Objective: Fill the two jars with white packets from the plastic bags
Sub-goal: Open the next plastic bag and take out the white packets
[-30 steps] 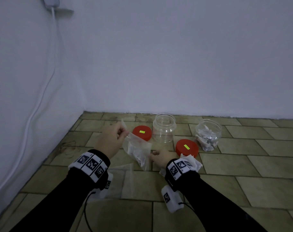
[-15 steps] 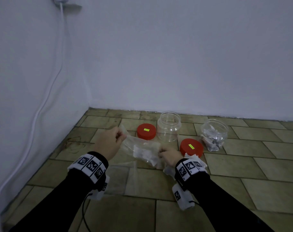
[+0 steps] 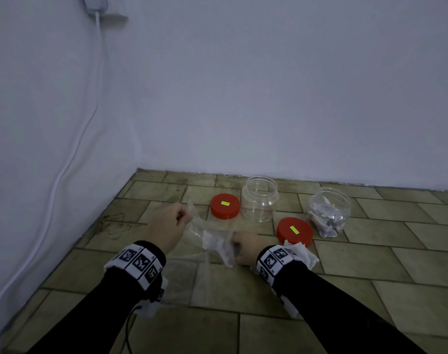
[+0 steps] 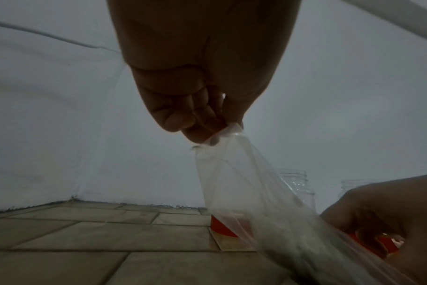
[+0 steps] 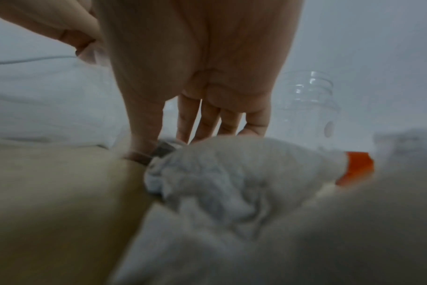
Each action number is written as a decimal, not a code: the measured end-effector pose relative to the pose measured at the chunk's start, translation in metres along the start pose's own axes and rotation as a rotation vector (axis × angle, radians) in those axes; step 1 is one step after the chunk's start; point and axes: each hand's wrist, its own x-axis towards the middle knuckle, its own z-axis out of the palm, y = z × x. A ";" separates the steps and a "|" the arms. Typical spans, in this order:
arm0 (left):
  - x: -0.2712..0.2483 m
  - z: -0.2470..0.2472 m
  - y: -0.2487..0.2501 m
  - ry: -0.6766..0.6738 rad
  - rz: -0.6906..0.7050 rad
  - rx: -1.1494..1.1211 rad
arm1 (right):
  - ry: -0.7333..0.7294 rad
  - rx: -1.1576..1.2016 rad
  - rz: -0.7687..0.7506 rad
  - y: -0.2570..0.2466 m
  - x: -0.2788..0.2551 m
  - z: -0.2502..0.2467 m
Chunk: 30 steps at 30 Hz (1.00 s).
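My left hand pinches the top edge of a clear plastic bag with white packets inside; the pinch shows close up in the left wrist view. The right hand grips the bag's lower end, thumb and fingers closing on it. The bag stretches slanted between both hands, low over the floor. Behind stand an empty open jar and, to its right, an open jar partly filled with white packets.
Two red lids lie on the tiled floor, one left of the empty jar, one in front of the jars. A flat empty plastic bag lies under my wrists. Walls close the corner at left and back; a white cable hangs down the left wall.
The bag went from hanging under the left hand to stretched slanted between both hands; the right hand shifted right with its lower end.
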 end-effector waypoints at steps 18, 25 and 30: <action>0.005 -0.004 0.008 0.027 0.052 -0.004 | 0.031 0.236 -0.603 0.005 -0.041 -0.021; -0.004 0.004 0.006 0.045 0.015 -0.055 | -0.052 0.018 -0.616 -0.013 -0.032 -0.021; -0.002 -0.006 -0.002 0.080 -0.023 -0.018 | 0.042 -0.011 -0.535 -0.012 -0.031 -0.026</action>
